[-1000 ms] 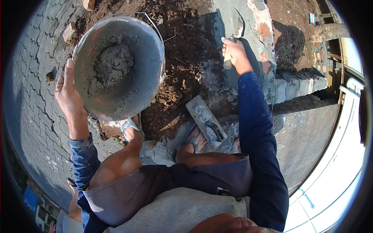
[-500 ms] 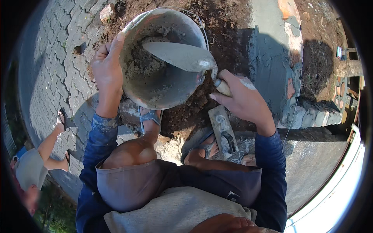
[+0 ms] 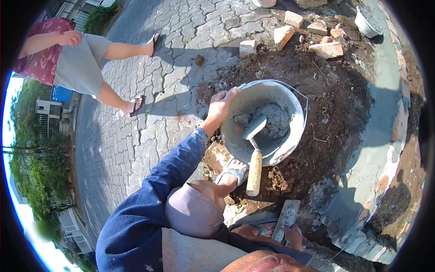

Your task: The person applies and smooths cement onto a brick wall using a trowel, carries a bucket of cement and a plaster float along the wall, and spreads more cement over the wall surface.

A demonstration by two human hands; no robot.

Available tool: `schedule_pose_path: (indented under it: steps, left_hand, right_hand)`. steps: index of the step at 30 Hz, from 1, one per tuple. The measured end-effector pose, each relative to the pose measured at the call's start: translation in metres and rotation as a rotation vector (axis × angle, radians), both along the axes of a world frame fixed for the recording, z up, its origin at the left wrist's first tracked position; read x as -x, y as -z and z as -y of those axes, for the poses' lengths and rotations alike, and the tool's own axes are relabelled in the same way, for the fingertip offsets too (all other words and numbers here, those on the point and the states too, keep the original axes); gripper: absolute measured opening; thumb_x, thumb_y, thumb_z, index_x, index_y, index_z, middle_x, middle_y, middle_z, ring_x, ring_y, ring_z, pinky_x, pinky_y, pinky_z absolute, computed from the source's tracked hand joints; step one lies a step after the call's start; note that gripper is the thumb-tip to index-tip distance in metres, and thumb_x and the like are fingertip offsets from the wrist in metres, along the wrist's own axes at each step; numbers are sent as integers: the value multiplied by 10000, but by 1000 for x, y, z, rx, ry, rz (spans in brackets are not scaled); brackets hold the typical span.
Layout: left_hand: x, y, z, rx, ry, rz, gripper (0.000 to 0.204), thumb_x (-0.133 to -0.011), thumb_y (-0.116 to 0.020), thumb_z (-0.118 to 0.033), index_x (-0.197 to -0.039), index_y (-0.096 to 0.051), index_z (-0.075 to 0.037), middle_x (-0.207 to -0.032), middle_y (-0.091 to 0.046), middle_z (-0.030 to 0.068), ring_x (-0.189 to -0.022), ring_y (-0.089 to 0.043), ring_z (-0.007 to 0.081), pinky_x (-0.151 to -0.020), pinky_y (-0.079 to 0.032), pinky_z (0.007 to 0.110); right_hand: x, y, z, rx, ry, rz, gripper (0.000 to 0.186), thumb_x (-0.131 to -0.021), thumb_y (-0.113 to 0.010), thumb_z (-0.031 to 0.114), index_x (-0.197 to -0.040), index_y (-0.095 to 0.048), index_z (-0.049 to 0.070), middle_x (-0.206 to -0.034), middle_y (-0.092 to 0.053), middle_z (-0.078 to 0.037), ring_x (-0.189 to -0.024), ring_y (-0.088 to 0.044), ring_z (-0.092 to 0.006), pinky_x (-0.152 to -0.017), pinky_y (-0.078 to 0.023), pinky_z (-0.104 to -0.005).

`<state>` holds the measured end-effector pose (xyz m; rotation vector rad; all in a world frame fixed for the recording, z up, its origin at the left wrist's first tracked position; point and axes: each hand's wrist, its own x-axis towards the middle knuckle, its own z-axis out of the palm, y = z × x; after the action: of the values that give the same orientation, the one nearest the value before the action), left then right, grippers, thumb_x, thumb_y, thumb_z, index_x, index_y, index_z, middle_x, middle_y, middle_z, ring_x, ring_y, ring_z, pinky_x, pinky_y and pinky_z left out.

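Note:
My left hand (image 3: 219, 108) grips the left rim of a mortar-smeared bucket (image 3: 231, 138), its thumb over the edge. Wet grey mortar (image 3: 277, 119) lies inside. A trowel (image 3: 255, 174) rests in the bucket, its blade by the mortar and its wooden handle leaning out over the near rim; no hand is on it. Lower right, my right hand (image 3: 293, 236) is at the handle of a long, flat plastering float (image 3: 289, 209), fingers curled against it and partly hidden. The float lies beside my sandalled foot.
A low wall (image 3: 362, 149) coated in wet mortar runs along the right. Broken bricks (image 3: 327, 50) lie on soil at the back, near a white container (image 3: 368, 22). Another person (image 3: 77, 59) stands at the left on the paving (image 3: 163, 136). A string crosses near the wall.
My right hand has let go of the trowel, leaving it in the bucket, and has moved down to the float. The bucket is tilted differently, and the view has swung left.

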<state>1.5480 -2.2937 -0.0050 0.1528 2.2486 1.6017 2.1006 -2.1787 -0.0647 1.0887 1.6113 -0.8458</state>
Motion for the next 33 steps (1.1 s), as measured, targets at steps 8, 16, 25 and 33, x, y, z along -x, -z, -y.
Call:
schedule_pose_path:
  steps: [8, 16, 25, 33]
  left_hand:
    - [4, -8, 8, 37, 93, -41, 420, -920, -544, -400, -1037, -684, -21, -912, -685, 53, -822, -568, 102, -769, -441, 266]
    - [-12, -3, 15, 171, 112, -124, 502, -878, -524, -511, -1044, -693, -68, -958, -685, 153, -900, -631, 225, -839, -453, 349]
    - [-1, -15, 10, 19, 89, -26, 403, -923, -567, -340, -989, -664, 45, -901, -662, 51, -818, -571, 112, -757, -445, 264]
    - [18, 7, 10, -166, 58, 49, 438, -930, -570, -346, -1088, -631, 57, -1025, -655, 90, -951, -592, 129, -854, -435, 249]
  right_hand:
    - [-2, 40, 12, -348, 451, -471, 624, -795, -632, 439, -1203, -414, 21, -1068, -596, -258, -998, -577, -436, -829, -448, -493]
    - [43, -44, -54, -507, 287, -435, 639, -798, -631, 432, -1229, -410, 15, -1076, -595, -258, -1010, -578, -428, -833, -450, -495]
    - [93, -133, -125, -752, -317, -491, 346, -788, -595, 289, -1013, -602, 25, -811, -666, -167, -719, -651, -349, -634, -501, -463]
    - [142, -102, -239, -932, -863, -550, 63, -719, -585, 147, -732, -642, 124, -670, -629, -58, -652, -623, -264, -556, -440, -408]
